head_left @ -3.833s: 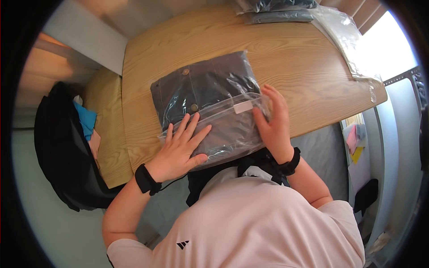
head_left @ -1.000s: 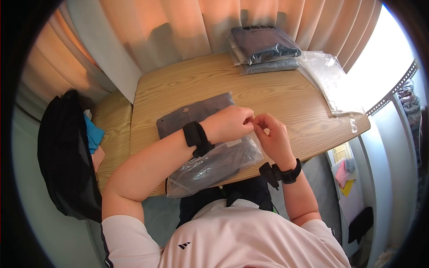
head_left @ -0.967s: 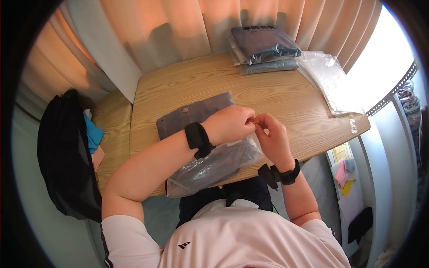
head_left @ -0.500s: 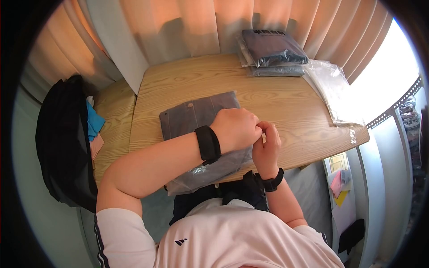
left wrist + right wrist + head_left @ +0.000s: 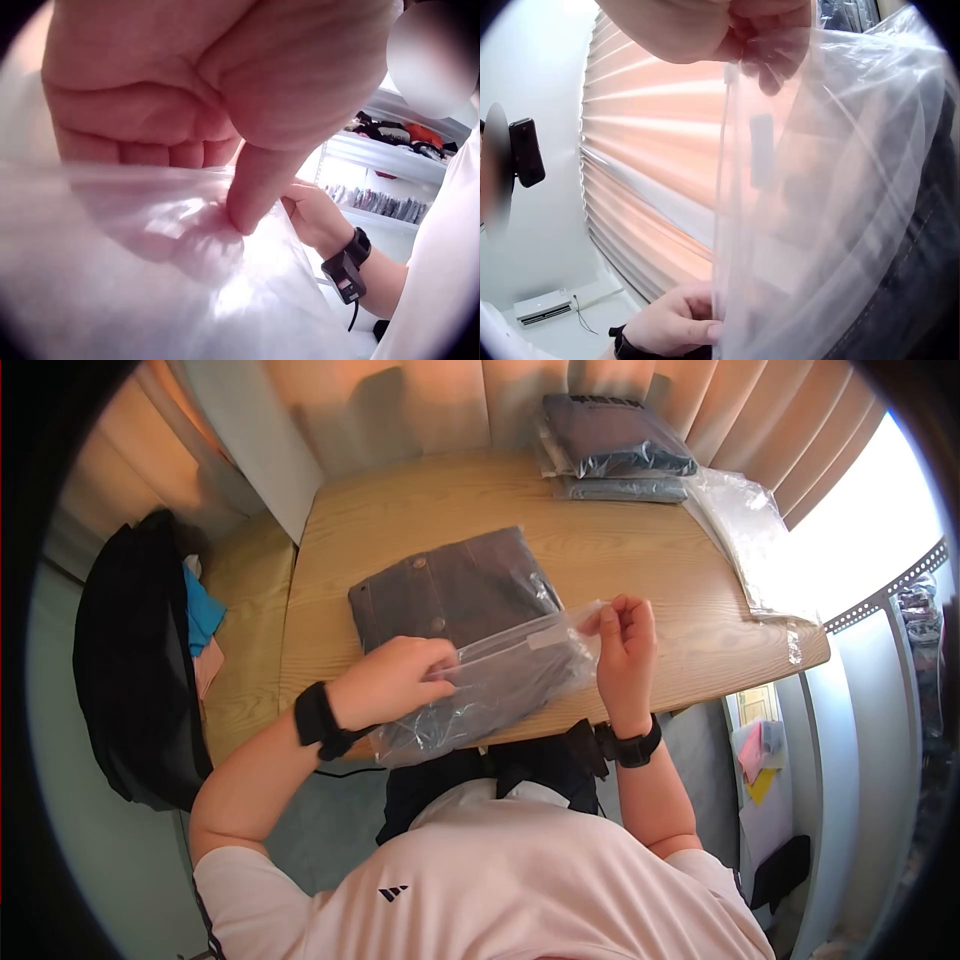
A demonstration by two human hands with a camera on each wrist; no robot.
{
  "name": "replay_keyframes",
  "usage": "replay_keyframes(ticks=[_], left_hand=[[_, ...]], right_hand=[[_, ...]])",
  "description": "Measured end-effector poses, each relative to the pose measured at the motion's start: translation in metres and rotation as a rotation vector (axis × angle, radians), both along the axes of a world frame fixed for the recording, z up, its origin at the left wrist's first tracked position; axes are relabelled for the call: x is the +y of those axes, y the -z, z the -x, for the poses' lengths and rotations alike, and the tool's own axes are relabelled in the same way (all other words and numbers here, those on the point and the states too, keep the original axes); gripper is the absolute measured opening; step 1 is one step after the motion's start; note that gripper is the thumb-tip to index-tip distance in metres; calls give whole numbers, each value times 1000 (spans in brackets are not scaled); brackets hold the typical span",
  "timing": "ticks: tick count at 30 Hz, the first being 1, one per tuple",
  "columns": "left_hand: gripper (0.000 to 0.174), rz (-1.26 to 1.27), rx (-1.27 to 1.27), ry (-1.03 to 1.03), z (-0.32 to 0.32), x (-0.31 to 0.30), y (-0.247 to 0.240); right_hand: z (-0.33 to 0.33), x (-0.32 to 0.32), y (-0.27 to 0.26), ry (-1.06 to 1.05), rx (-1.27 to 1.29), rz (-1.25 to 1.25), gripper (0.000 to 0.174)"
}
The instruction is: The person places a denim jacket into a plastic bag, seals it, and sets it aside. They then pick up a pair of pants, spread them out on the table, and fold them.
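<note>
A clear zip bag (image 5: 480, 705) lies near the table's front edge, its top band raised off the folded dark denim garment (image 5: 400, 600), which has metal buttons. At the left of that band, my left hand (image 5: 395, 678) pinches the film; the left wrist view shows the thumb (image 5: 251, 187) on the near side and fingers behind the film. My right hand (image 5: 628, 645) pinches the band's right corner between thumb and fingertips. In the right wrist view a small slider (image 5: 730, 73) sits just under those fingers, and the zip strip runs down to the left hand. A pale label (image 5: 547, 632) shows on the band.
Packed garments (image 5: 615, 445) are stacked at the table's back, beside flat clear bags (image 5: 740, 540) at the right. A black bag or cloth (image 5: 135, 670) hangs at the left, by blue cloth (image 5: 203, 618). Shelves (image 5: 382, 161) with folded clothes show in the left wrist view.
The left hand has moved from beside the right hand at the band's right corner to its left part. Earlier both hands rested on the bag with fingers spread. The right hand still holds the corner.
</note>
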State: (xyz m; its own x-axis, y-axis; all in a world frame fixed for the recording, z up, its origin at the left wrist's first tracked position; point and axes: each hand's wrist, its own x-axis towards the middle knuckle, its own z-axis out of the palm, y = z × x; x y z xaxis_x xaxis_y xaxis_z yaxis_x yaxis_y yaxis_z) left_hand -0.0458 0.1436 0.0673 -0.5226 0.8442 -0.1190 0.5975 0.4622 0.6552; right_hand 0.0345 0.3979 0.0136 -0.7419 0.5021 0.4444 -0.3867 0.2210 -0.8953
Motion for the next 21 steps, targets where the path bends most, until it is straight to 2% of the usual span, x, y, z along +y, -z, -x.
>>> replay_keyframes(ticks=[2, 4, 5, 7, 8, 10, 11, 13, 14, 16, 19, 21], left_hand=[[18, 59, 43, -27, -7, -21, -6], [15, -52, -213, -284, -18, -36, -16], [15, -52, -214, -286, -19, -40, -15], [17, -18, -47, -314, -20, -48, -13], [17, -19, -48, -318, -17, -51, -7], [20, -131, 191, -250, -8, -57, 13], [20, -132, 192, -252, -1, -60, 21], [23, -30, 200, -271, 18, -65, 33], [26, 112, 169, -298, 30, -66, 34], [25, 113, 146, -302, 47, -72, 39], [22, 115, 152, -289, 64, -72, 23], [16, -162, 147, -322, 55, -53, -23]], right_hand=[[-1, -5, -5, -1, -58, 62, 3], [4, -8, -4, 5, -105, 123, 3], [10, -13, 1, 20, -47, 54, 2], [18, -16, 6, 33, 9, -14, 2], [22, -18, 7, -14, -49, 38, 2], [32, -18, 14, -67, -102, 92, 3], [37, -16, 17, -69, -102, 90, 3], [44, -11, 26, -203, -352, 258, 6], [47, -10, 33, -201, -356, 256, 6], [52, -8, 47, -321, -446, 365, 7], [51, -11, 53, -284, -429, 337, 7], [47, -12, 47, -284, -450, 376, 7]])
